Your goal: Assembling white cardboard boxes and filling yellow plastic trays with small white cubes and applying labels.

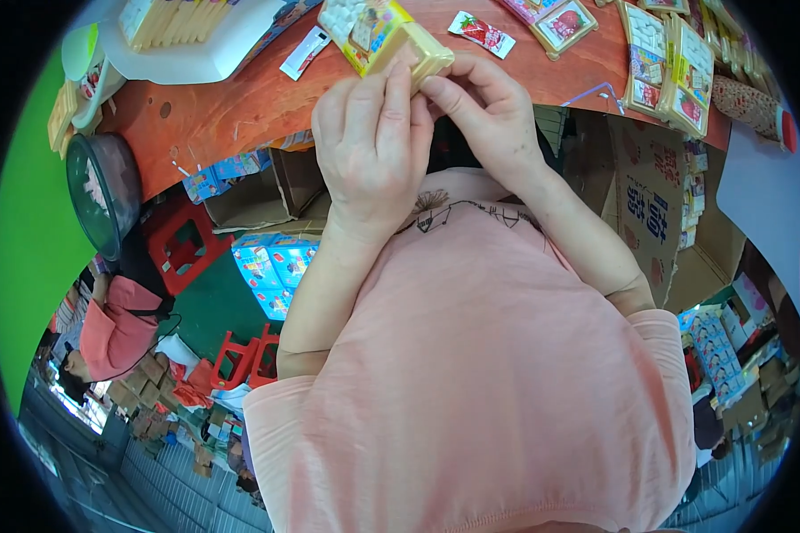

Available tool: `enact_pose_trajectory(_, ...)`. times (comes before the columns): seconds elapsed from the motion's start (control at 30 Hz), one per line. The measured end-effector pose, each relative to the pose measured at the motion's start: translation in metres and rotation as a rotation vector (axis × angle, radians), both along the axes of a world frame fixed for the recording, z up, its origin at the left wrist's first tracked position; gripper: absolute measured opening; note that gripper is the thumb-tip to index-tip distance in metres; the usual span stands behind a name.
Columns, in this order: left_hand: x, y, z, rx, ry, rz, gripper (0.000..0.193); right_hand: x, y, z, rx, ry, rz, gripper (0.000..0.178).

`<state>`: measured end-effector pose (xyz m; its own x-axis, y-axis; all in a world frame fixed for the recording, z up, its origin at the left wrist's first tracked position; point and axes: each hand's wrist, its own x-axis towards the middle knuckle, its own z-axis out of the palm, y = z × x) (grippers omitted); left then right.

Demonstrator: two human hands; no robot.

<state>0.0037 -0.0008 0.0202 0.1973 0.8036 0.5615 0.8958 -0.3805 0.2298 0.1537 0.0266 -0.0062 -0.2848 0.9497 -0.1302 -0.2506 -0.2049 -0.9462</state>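
Note:
Above the near edge of the reddish-orange table point(213, 115), my two hands meet around a yellow plastic candy pack point(364, 31). White pellets and a colourful printed card show through its clear front. My left hand point(364, 147) has its fingers bent against the pack's near end. On the other side my right hand point(489, 111) pinches the corner of that end between thumb and fingers. Parts of the fingertips and the pack's underside are hidden. A small strawberry sachet point(482, 34) lies just beyond my right hand, and another white sachet point(306, 53) lies left of the pack.
A white tray point(196, 67) holds similar packs at the far left. More packs point(671, 71) stand at the right beside a red-lidded jar point(756, 111). A dark green bowl point(80, 195) sits at the left edge. Cardboard boxes point(640, 195) and red stools point(182, 244) stand below; a person point(120, 329) is at left.

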Motion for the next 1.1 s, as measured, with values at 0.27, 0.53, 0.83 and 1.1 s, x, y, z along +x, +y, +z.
enact_pose_trajectory(0.27, -0.007, 0.003, -0.01, -0.102, -0.277, -0.036, 0.035, 0.006, 0.004, -0.013, -0.175, 0.204, 0.134, 0.028)
enact_pose_trajectory(0.53, -0.007, 0.005, -0.005, -0.188, -0.398, -0.07, 0.033, 0.004, 0.004, -0.02, -0.196, 0.298, 0.088, 0.028)
enact_pose_trajectory(0.83, -0.007, 0.008, -0.004, -0.161, -0.373, -0.083, 0.027, 0.005, 0.002, -0.019, -0.183, 0.278, 0.076, 0.026)
enact_pose_trajectory(1.1, -0.007, 0.008, -0.006, -0.151, -0.365, -0.077, 0.025, 0.004, 0.0, -0.014, -0.207, 0.201, 0.067, 0.027)
